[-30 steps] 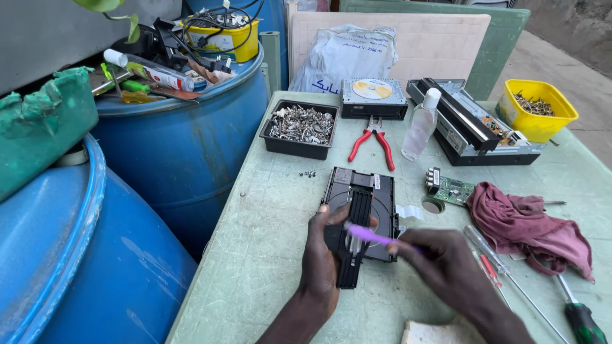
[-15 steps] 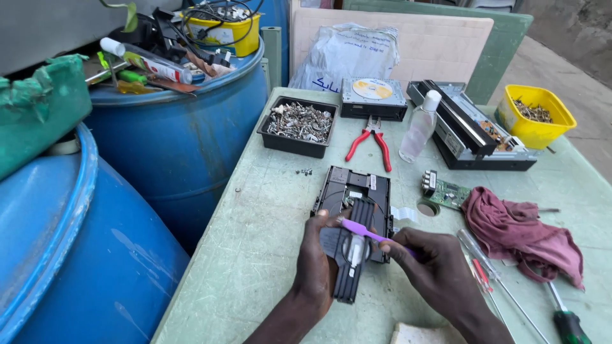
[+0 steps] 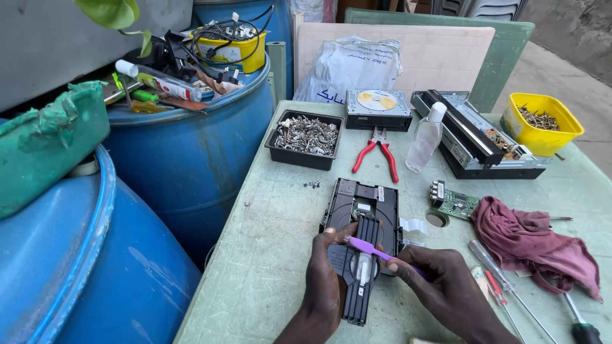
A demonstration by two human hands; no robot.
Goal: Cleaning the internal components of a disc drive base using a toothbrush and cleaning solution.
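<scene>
Left hand (image 3: 325,280) pins the black plastic disc-drive mechanism (image 3: 362,239) on the pale green table (image 3: 268,255), just below the red-handled pliers (image 3: 377,153), right hand (image 3: 446,290) pinching a purple toothbrush (image 3: 376,251) onto it; hard scrubbing could likely scratch exposed parts.

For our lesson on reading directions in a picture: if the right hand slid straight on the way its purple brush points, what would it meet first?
The right hand points its purple brush up-left across the black disc drive mechanism. Going on, it would probably meet the left hand's thumb, which lies right by the brush head; depth is unclear.
</scene>
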